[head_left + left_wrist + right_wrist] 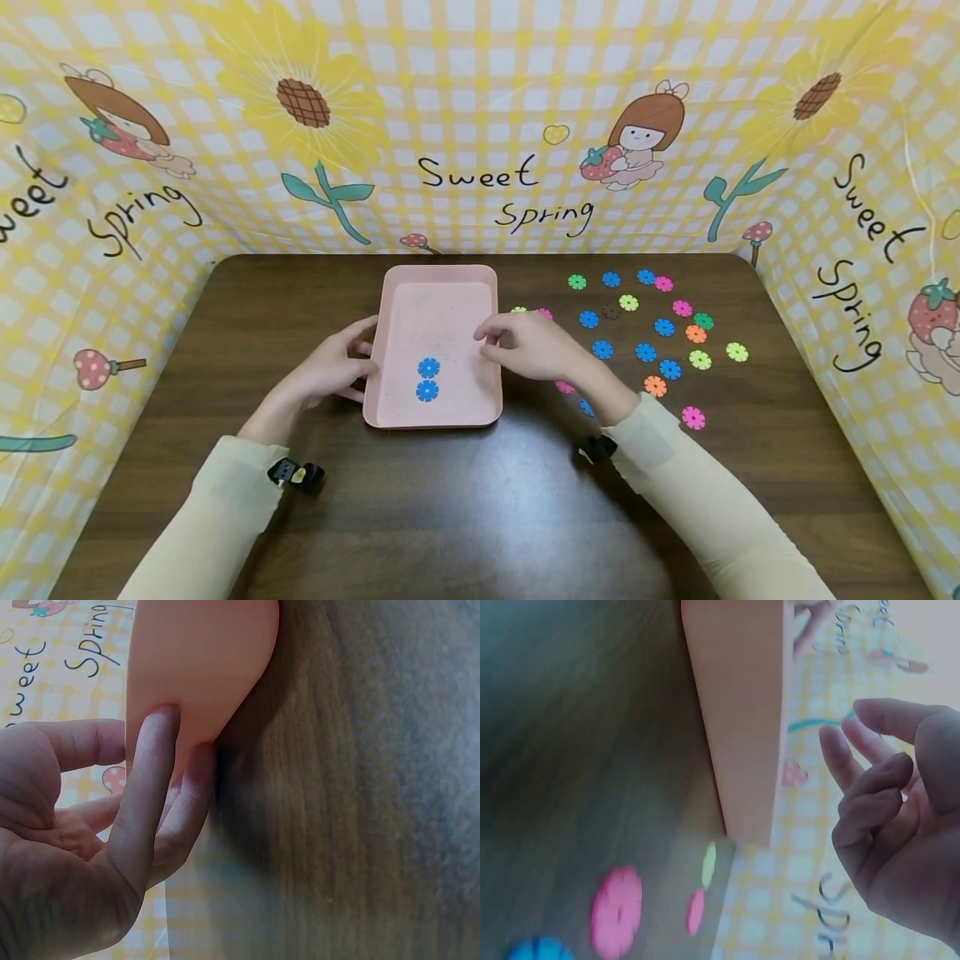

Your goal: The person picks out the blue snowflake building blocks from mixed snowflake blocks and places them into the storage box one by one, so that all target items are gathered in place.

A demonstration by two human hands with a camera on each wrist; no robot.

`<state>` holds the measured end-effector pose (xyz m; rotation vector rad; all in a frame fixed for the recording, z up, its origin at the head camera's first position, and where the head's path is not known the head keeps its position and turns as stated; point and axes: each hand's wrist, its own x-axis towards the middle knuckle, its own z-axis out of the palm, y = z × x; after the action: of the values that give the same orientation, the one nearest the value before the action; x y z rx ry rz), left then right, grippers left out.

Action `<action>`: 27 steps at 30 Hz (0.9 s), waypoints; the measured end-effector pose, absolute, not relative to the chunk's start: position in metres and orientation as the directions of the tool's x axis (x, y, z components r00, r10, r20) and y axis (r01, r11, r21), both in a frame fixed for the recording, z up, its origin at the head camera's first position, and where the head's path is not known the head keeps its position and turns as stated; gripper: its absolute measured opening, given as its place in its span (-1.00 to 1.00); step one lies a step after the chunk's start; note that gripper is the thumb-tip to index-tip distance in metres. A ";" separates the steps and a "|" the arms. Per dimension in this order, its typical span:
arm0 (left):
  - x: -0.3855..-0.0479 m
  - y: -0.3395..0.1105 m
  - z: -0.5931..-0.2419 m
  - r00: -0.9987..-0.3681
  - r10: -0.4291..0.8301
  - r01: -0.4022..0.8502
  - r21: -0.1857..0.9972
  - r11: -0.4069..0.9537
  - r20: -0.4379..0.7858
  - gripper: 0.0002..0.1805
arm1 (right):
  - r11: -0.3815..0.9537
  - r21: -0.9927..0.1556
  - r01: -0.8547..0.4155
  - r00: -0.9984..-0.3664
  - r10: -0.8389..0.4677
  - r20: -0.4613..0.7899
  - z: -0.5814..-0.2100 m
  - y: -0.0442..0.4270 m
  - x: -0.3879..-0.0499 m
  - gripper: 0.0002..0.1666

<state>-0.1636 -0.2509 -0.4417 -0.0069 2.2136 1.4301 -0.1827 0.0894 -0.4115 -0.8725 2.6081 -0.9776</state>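
Head view: While the pink tray (438,321) lies on the brown worktop (450,525), two blue discs (427,390) sit inside it, just beside each other in its nearer half.
Left hand (326,367): at the tray's left side, fingers spread, tips at the wall and rim.
Right hand (528,343): over the tray's right rim, fingers bent, nothing visible between them.
Loose discs (646,352): scattered right of the tray in blue, pink, green, yellow-green, orange and brown; a few are partly covered by the right hand and forearm.
Sleeves (217,508): pale, nearer than the tray and to either side, with a black device (283,472) by each cuff.
Checked fabric (480,125): yellow and white, beyond the tray and to both sides, printed with flowers and "Sweet Spring".
Left wrist view: fingers stand apart, two of them resting against the tray's outer wall.
Right wrist view: fingers curl loosely beside the tray's rim, two tips close together; whether those tips touch, I cannot tell. Pink, blue and yellow-green discs lie beside the tray's outer wall.
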 end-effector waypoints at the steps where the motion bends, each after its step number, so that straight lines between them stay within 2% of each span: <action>1: -0.164 -0.251 -0.442 -0.874 0.261 -0.265 0.853 0.450 -0.409 -0.07 | 0.599 -0.657 -0.458 -0.798 -0.602 0.006 -0.411 0.096 -0.182 -0.71; 18: -0.164 -0.251 -0.443 -0.875 0.257 -0.266 0.852 0.452 -0.410 -0.06 | 0.697 -0.631 -0.340 -0.859 -0.503 -0.093 -0.423 0.185 -0.156 -0.67; 27: -0.164 -0.251 -0.442 -0.878 0.254 -0.264 0.852 0.453 -0.406 -0.06 | 0.712 -0.585 -0.389 -0.836 -0.539 -0.100 -0.435 0.211 -0.138 -0.72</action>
<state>-0.1636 -0.2511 -0.4419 -0.0084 2.2239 1.4264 -0.1384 0.2109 -0.4349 -0.7352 2.6565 -0.8197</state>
